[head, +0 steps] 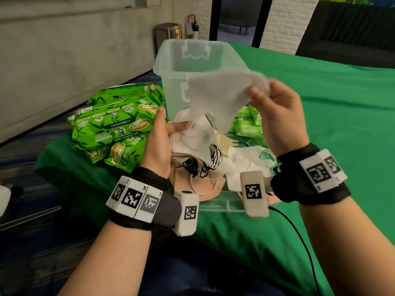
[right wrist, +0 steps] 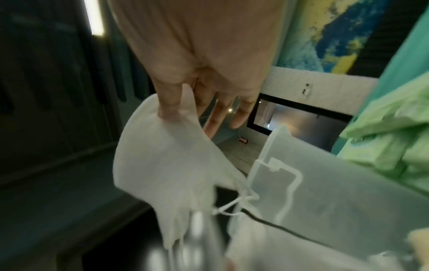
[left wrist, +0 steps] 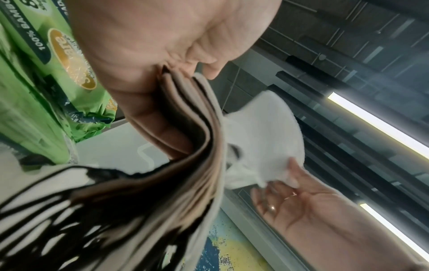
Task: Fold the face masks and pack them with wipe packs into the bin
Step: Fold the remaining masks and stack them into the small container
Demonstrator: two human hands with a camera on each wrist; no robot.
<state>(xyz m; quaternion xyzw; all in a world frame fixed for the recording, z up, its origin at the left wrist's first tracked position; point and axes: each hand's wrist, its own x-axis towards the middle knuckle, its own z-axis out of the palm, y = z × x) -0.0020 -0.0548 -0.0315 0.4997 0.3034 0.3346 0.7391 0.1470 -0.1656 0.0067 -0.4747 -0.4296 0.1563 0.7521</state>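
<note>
A: Over the bin (head: pixel 171 60): right hand (head: pixel 275 116) pinches one white mask (head: pixel 218 92); left hand (head: pixel 158 142) grips the stack (head: pixel 192 144).

B: Crease it flat, loops tucked, before adding it.

Bare forearms; black wrist straps (head: pixel 307 184) w/ white marker blocks (head: pixel 136 198), b/w square codes; black cable (head: pixel 299 236) off right.

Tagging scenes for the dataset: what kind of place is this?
Probably an indoor office or lab staged for recording: a table under green cloth, a steel trash can by a concrete wall, white brick pillars.
</note>
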